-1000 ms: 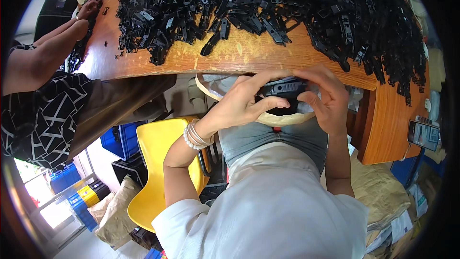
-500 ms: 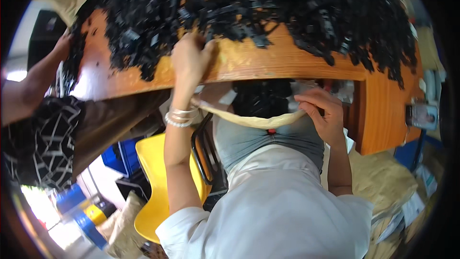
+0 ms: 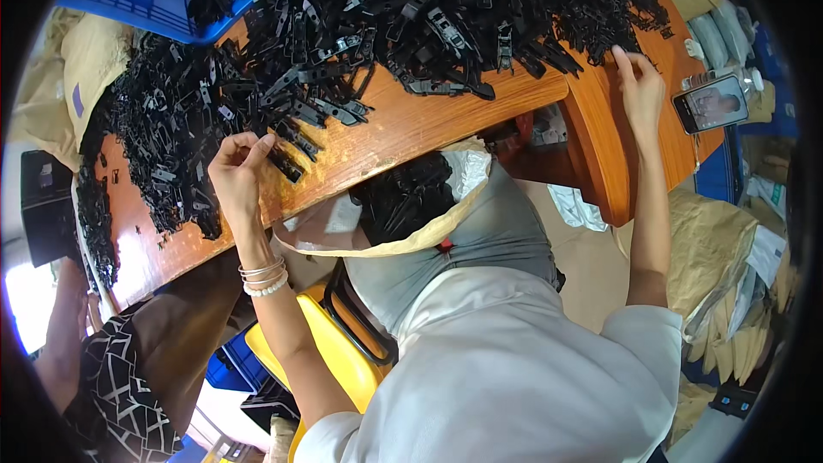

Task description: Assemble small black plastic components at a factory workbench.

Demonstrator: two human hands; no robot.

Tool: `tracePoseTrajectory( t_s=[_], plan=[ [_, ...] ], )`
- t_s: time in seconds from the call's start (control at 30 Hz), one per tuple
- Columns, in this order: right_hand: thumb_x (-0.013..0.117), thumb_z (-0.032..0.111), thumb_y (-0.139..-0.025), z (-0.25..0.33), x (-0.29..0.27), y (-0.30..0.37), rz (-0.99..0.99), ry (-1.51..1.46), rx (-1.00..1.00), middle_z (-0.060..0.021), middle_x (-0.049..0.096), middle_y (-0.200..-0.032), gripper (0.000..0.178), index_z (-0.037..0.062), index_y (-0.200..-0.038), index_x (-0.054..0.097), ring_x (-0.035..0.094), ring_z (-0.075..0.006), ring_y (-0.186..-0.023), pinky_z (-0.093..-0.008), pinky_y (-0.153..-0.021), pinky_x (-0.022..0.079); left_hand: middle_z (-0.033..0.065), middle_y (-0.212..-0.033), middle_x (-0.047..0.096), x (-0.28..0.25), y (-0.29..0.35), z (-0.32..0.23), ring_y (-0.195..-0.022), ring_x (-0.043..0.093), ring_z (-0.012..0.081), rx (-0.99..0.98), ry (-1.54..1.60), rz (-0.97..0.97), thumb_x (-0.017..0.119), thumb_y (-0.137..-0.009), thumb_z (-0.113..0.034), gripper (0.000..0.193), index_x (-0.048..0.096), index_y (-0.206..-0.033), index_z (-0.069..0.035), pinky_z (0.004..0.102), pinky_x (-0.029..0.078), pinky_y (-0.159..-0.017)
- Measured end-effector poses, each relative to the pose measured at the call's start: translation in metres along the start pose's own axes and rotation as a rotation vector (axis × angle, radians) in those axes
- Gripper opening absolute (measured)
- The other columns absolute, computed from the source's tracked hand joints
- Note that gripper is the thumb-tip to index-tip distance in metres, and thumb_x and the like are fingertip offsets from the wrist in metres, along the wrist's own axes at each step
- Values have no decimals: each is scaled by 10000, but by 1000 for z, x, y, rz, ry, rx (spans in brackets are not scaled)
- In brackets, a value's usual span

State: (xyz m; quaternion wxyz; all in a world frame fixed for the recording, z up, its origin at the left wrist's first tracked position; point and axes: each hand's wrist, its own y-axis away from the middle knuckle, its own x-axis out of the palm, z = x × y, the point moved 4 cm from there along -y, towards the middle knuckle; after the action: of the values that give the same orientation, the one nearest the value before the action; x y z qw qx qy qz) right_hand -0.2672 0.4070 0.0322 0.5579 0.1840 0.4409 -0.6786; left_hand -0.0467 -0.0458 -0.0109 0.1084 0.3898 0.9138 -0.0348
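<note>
Table (image 3: 407, 124) heaped with parts (image 3: 446, 30) (basket (image 3: 176, 9) alongside).

Tabletop (image 3: 377, 141): plastic parts (image 3: 429, 26) spread across its far side, left to right. Basket (image 3: 154, 19) at far left, beside the parts. Left fingers (image 3: 233, 146) at the parts' near edge; right fingers (image 3: 624, 67) at their right end. Smartphone (image 3: 710, 105) right of the right fingers. Before the person (image 3: 531, 360), at the tabletop's front edge: open sack (image 3: 420, 238), more parts inside. Chair (image 3: 351, 347) left of the person; paper sack (image 3: 707, 249) to the right

Left hand (image 3: 237, 173), right hand (image 3: 642, 93) well apart
</note>
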Motion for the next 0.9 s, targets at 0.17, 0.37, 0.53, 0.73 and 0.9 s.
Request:
tracePoseTrajectory(
  t_s=[0.17, 0.37, 0.53, 0.73, 0.9],
  plan=[
    [575, 344, -789, -9, 15, -11, 57, 238, 18, -53, 509, -547, 344, 1, -787, 605, 473, -156, -506, -298, -504, 371, -46, -631, 501, 8, 20, -20, -530, 412, 14, 112, 36, -41, 669, -707, 19, 122, 568, -764, -18, 140, 298, -476],
    [574, 231, -802, -12, 7, 8, -95, 244, -18, -44, 535, -580, 236, -5, -812, 595, 527, -133, -555, -268, -539, 413, -8, -716, 502, 45, 58, -39, -582, 479, 48, 124, 200, 144, 621, -719, 57, 389, 491, -1082, -3, 154, 374, -506],
    [552, 49, -801, 61, 12, 46, 202, -445, 34, -28, 558, -681, 100, -29, -860, 576, 539, -82, -617, -195, -552, 416, 62, -718, 547, 85, 88, -48, -509, 482, 91, -176, 496, 436, 526, -836, -117, 369, 458, -1162, 43, 182, 395, -456],
    [556, -66, -738, 172, 22, 84, 560, -572, -649, -65, 550, -801, 148, 10, -864, 572, 536, -130, -638, -229, -511, 416, 160, -791, 534, 112, 110, -43, -405, 465, 152, -504, 1038, 820, 366, -917, -181, 394, 384, -1188, 104, 209, 364, -348],
    [595, 13, -638, 206, 33, 100, 512, -579, -1169, -82, 534, -786, 181, 21, -818, 579, 528, -197, -607, -252, -485, 413, 174, -799, 549, 110, 118, -41, -431, 520, 170, -532, 1144, 871, 363, -918, -184, 399, 371, -1185, 114, 213, 393, -360]
  ],
)
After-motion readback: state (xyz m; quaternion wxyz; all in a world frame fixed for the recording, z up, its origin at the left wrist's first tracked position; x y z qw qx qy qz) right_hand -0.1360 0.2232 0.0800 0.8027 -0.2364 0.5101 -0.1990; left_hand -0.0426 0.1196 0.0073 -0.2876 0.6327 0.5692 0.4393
